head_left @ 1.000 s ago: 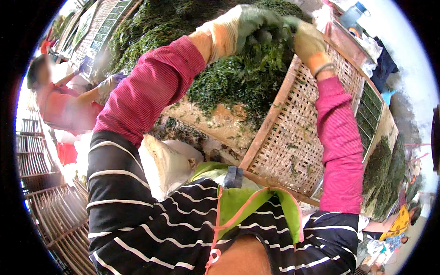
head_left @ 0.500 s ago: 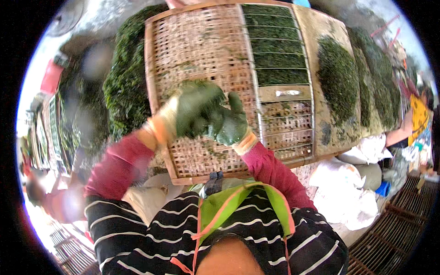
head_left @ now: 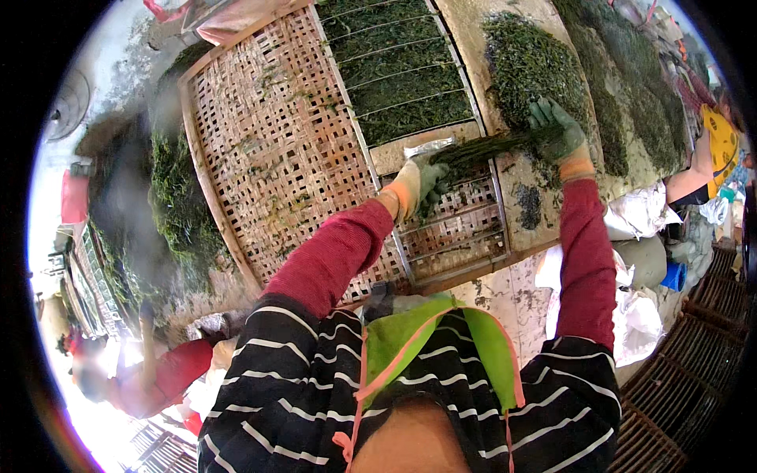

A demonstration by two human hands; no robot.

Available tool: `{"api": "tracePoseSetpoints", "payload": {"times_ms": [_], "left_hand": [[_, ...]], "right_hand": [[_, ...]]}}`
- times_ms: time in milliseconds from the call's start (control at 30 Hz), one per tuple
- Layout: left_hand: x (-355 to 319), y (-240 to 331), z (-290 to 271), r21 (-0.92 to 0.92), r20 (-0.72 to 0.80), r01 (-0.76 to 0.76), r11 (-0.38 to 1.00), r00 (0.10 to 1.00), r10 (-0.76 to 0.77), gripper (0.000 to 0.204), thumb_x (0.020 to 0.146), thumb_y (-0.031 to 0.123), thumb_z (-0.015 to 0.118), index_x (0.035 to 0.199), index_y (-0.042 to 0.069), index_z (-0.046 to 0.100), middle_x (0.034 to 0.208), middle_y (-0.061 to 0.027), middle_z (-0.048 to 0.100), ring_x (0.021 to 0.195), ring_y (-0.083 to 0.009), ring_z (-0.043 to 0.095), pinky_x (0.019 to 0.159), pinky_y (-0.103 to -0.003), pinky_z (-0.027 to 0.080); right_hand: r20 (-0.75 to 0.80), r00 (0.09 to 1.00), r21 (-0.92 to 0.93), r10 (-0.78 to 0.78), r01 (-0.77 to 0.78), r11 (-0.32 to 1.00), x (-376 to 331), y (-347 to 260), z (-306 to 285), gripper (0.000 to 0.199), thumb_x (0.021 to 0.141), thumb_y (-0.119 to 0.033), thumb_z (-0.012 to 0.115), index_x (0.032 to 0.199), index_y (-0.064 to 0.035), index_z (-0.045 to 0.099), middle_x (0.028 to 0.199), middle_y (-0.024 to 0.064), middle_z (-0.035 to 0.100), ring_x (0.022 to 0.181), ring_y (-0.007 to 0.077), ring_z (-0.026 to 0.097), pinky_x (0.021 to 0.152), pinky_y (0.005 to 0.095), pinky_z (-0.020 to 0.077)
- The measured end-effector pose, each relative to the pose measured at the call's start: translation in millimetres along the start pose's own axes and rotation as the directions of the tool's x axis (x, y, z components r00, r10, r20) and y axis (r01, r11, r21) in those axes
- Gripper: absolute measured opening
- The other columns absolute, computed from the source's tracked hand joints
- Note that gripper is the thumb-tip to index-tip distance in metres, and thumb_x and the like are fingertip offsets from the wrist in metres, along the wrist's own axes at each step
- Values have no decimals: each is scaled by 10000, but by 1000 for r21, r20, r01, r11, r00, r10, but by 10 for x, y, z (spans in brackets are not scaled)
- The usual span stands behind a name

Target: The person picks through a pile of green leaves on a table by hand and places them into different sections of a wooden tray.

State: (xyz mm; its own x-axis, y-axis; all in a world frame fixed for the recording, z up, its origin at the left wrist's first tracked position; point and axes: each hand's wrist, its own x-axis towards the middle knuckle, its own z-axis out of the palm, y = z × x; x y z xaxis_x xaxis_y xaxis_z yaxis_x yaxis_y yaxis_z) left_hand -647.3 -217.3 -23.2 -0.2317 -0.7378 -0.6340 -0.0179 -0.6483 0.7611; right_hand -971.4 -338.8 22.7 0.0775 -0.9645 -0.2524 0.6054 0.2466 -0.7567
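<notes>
My gloved left hand (head_left: 418,188) is closed on a clump of dark green seaweed (head_left: 481,148), over the lower part of a metal frame (head_left: 364,143). The clump stretches rightward to my gloved right hand (head_left: 561,134), whose fingers are spread at the near edge of a seaweed pile (head_left: 524,67). Several far sections of the frame hold a flat layer of seaweed (head_left: 406,79); woven mesh shows through the near ones. Beside my left hand, a wooden board with a shiny metal handle (head_left: 430,147) lies across the frame. Underneath is a woven bamboo tray (head_left: 272,134).
More seaweed (head_left: 185,197) is heaped left of the tray, and another heap (head_left: 623,87) stands at the far right. White sacks (head_left: 635,323) lie below the table at right. Other people are at both sides, one in a yellow garment (head_left: 719,142). Slatted grating (head_left: 686,355) covers the floor.
My hands were together over the woven tray; they have moved right and apart. Seaweed now stretches between them, and my right hand has reached the pile. The view has shifted and turned.
</notes>
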Motion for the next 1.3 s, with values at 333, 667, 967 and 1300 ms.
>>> {"api": "tracePoseSetpoints", "payload": {"times_ms": [333,667,967,1300], "left_hand": [[313,-539,-222,162,-78,85,983,994,-73,275,1015,290,608,1095,42,696,836,-85,737,546,-246,659,462,-385,466],[-196,-156,-569,366,238,-148,919,969,61,478,1003,297,625,1413,60,553,1290,-96,622,1122,-224,601,899,-410,517],[-543,-276,-1380,644,-158,-28,764,973,169,419,841,328,758,1108,5,744,859,-152,756,749,-233,711,710,-365,574],[-1950,-513,-1757,904,-391,244,350,802,452,350,957,225,691,1296,139,682,1320,-149,677,1010,-272,730,972,-386,555]], "right_hand": [[158,830,-979,-535,63,-192,69,-922,328,275,983,-184,545,1162,-131,746,1056,104,757,846,223,681,760,333,552],[78,992,-669,-95,-18,-743,-674,1583,636,237,851,-308,696,868,-93,794,934,169,769,921,333,753,785,434,601],[185,974,-656,-128,25,-754,-759,1652,759,336,898,-401,640,820,-109,787,896,163,767,873,351,749,755,460,592],[232,968,-707,-95,101,-700,-646,1707,560,477,938,-540,568,936,-109,773,903,173,754,864,389,717,772,497,564]]}}
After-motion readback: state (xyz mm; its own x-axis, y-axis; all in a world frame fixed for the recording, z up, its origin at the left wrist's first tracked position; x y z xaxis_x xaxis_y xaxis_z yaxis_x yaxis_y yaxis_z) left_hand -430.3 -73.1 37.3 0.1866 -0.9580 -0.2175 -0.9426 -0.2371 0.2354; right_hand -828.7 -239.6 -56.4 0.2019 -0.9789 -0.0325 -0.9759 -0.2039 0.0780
